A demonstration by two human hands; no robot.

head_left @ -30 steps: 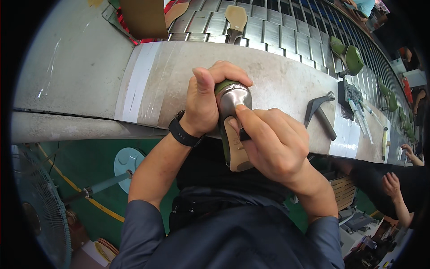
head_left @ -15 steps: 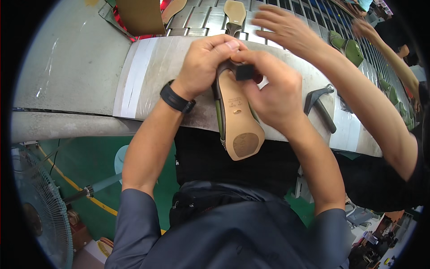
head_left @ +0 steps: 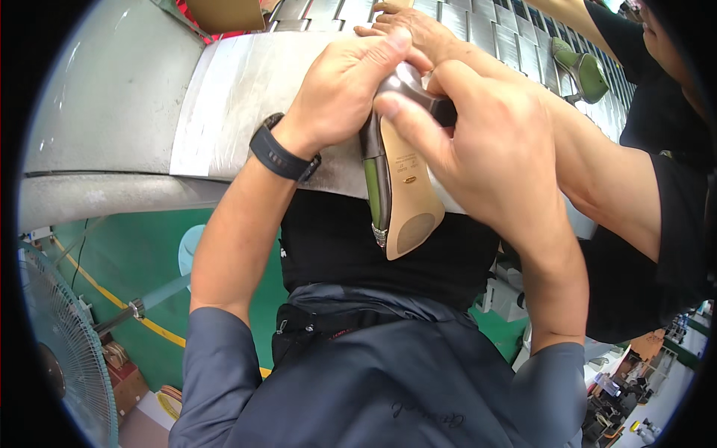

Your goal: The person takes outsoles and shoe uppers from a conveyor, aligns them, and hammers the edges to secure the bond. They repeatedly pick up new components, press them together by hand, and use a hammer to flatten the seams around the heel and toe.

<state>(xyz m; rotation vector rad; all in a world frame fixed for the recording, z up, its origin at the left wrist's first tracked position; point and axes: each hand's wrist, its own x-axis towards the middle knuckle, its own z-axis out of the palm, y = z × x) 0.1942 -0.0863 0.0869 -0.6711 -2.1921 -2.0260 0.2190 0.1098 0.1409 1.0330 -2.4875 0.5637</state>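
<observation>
A high-heeled shoe [head_left: 407, 198] with a beige sole, dark and green sides and a sparkling trim at the toe is held sole up, its toe pointing toward me. My left hand [head_left: 347, 93] is closed around the heel end. Against the same end lie the thumb and fingers of my right hand [head_left: 493, 138], which is curled around a small black block-like thing [head_left: 446, 112]. Most of that black thing is hidden by the hand, so I cannot tell its kind.
A pale worktable edge [head_left: 224, 112] runs under my hands. Beyond it is a metal slatted conveyor [head_left: 485, 22] carrying a green heeled shoe [head_left: 586, 75]. A co-worker's arm [head_left: 605, 164] reaches across behind my right hand. A fan [head_left: 63, 351] stands at left.
The shoe has rolled slightly, showing more of its green side. My right hand has shifted right. The co-worker's arm has moved left toward the conveyor and the hammer is out of sight.
</observation>
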